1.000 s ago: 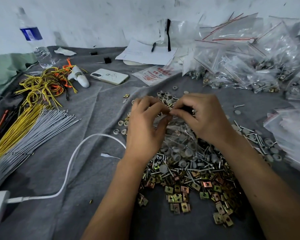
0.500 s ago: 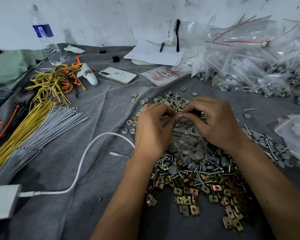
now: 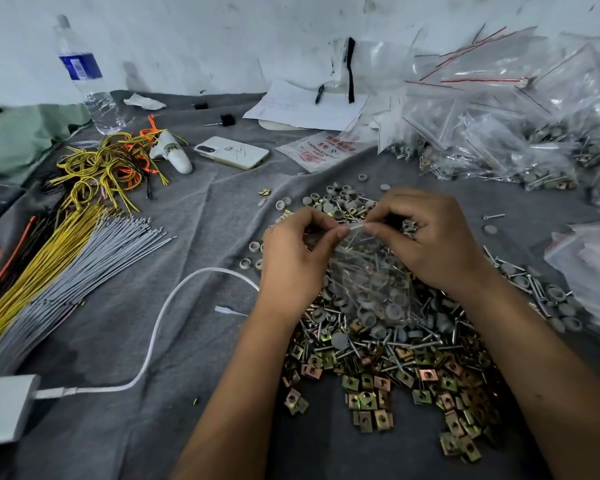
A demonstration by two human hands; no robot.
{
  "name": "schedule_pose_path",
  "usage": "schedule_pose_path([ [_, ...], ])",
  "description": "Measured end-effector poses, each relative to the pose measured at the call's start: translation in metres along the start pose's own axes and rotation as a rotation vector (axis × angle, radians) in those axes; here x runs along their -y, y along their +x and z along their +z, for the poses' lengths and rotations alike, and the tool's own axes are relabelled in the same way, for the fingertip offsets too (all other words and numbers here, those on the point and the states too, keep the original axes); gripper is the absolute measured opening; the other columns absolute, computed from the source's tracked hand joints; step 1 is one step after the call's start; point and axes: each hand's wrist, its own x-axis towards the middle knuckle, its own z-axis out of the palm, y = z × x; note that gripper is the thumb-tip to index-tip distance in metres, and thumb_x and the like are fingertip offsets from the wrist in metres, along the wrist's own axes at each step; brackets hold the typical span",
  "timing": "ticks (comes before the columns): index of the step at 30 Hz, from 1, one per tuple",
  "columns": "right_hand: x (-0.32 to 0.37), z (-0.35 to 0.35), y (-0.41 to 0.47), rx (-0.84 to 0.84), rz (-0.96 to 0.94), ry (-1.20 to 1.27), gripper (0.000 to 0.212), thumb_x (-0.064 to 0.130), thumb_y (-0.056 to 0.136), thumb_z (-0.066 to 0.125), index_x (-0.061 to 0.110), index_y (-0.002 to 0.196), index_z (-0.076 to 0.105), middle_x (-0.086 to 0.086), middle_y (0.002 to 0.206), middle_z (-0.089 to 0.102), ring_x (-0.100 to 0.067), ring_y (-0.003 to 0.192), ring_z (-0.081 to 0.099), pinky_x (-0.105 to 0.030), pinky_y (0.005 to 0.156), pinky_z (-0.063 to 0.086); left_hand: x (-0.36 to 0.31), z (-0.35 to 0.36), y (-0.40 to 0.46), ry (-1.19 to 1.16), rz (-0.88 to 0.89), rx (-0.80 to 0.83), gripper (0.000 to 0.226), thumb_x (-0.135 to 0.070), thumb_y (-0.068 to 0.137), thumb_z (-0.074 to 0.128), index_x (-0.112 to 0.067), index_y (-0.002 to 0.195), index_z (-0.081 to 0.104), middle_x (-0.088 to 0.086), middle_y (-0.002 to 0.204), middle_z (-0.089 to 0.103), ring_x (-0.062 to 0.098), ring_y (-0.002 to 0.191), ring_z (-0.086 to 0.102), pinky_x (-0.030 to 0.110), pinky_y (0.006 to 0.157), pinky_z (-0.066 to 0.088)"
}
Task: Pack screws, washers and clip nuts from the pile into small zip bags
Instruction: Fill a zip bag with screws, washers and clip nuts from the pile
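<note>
A small clear zip bag [image 3: 371, 271] hangs between my hands over the pile [image 3: 388, 344] of screws, grey washers and brass-coloured clip nuts on the grey cloth. Screws and grey washers show through its plastic. My left hand [image 3: 295, 258] pinches the bag's top edge at the left with thumb and forefinger. My right hand [image 3: 426, 237] pinches the same edge at the right. The fingertips of both hands nearly meet at the bag's mouth. Whether the zip is sealed cannot be told.
Filled zip bags [image 3: 506, 133] are heaped at the back right, more bags [image 3: 589, 268] at the right edge. Yellow and grey wire bundles [image 3: 49, 271] lie left, with a white cable [image 3: 160, 323], charger [image 3: 4, 407], phone [image 3: 231, 152], water bottle [image 3: 84, 74] and papers [image 3: 302, 105].
My hands keep pinching the bag's top edge over the pile, their fingertips sliding slightly along it. The camera view has shifted, so the scene sits further right and lower.
</note>
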Motion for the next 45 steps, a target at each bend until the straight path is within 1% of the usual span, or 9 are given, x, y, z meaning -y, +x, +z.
schedule_pose_path([
  [6,-0.006,-0.005,-0.001,-0.078,0.068,0.065,0.002,0.005,0.089,0.076,0.006,0.09,0.074,0.006,0.079,0.067,-0.004,0.069,0.061,-0.012,0.065,0.044,0.005,-0.005,0.001,-0.146,-0.115,-0.089,0.008,-0.024,0.091,0.079,-0.022,0.086,0.073,-0.002,0.077,0.073,0.009,0.065,0.06,0.028,0.06,0.051],
  [11,-0.009,-0.005,-0.003,-0.037,0.126,0.078,0.007,0.014,0.091,0.075,0.009,0.096,0.075,0.004,0.087,0.071,-0.009,0.079,0.065,-0.026,0.07,0.053,0.0,-0.006,-0.002,-0.296,-0.128,-0.076,0.004,-0.016,0.089,0.079,-0.014,0.087,0.076,0.014,0.085,0.077,0.047,0.083,0.067,0.056,0.075,0.058],
  [16,-0.001,0.001,0.001,0.016,0.04,0.053,0.015,0.023,0.088,0.079,0.014,0.1,0.078,0.006,0.094,0.072,-0.011,0.094,0.065,-0.029,0.084,0.049,-0.001,-0.003,-0.004,-0.174,-0.048,-0.004,0.009,-0.011,0.091,0.078,-0.011,0.083,0.074,0.004,0.077,0.075,0.03,0.073,0.069,0.044,0.069,0.057],
  [21,-0.001,0.003,0.002,0.012,0.037,0.054,0.01,0.018,0.088,0.079,0.01,0.092,0.076,0.004,0.088,0.069,-0.015,0.09,0.065,-0.036,0.08,0.052,-0.001,0.003,-0.005,-0.152,0.005,0.027,0.012,-0.009,0.094,0.075,-0.013,0.083,0.072,-0.006,0.072,0.069,0.006,0.064,0.061,0.025,0.06,0.048],
  [26,0.002,0.003,0.002,0.031,0.017,0.042,0.01,0.02,0.087,0.079,0.012,0.093,0.077,0.004,0.089,0.07,-0.02,0.09,0.064,-0.045,0.079,0.052,0.003,0.005,-0.004,-0.128,0.063,0.036,0.009,-0.015,0.094,0.076,-0.018,0.086,0.073,-0.003,0.078,0.072,0.018,0.071,0.067,0.038,0.065,0.057],
  [29,0.003,0.002,0.003,0.03,0.008,0.044,0.01,0.018,0.088,0.078,0.009,0.092,0.077,0.003,0.087,0.068,-0.02,0.088,0.063,-0.046,0.077,0.051,0.004,0.006,-0.004,-0.117,0.067,0.043,0.007,-0.019,0.095,0.073,-0.022,0.089,0.073,-0.008,0.079,0.071,0.01,0.07,0.065,0.031,0.064,0.053],
  [39,0.011,0.008,0.003,0.01,-0.005,-0.035,0.006,0.015,0.09,0.076,0.009,0.089,0.075,0.005,0.083,0.065,-0.008,0.081,0.059,-0.021,0.074,0.046,0.003,0.005,-0.005,-0.06,0.076,0.033,0.012,-0.008,0.093,0.073,-0.013,0.082,0.07,-0.011,0.07,0.065,0.003,0.06,0.054,0.019,0.059,0.04],
  [43,0.007,0.0,0.002,0.006,0.062,0.022,0.01,0.013,0.088,0.078,0.004,0.093,0.076,-0.002,0.087,0.069,-0.015,0.083,0.066,-0.028,0.075,0.053,0.001,0.004,-0.006,-0.14,0.024,-0.023,0.006,-0.011,0.092,0.077,-0.01,0.086,0.076,0.002,0.076,0.074,0.022,0.065,0.065,0.035,0.061,0.052],
  [45,0.006,-0.002,0.001,0.005,0.074,0.024,0.007,0.01,0.089,0.077,0.004,0.094,0.076,-0.002,0.087,0.069,-0.015,0.083,0.066,-0.028,0.075,0.053,0.0,0.003,-0.006,-0.176,0.004,-0.042,0.004,-0.013,0.091,0.078,-0.009,0.09,0.079,0.003,0.077,0.076,0.026,0.067,0.068,0.034,0.061,0.054],
])
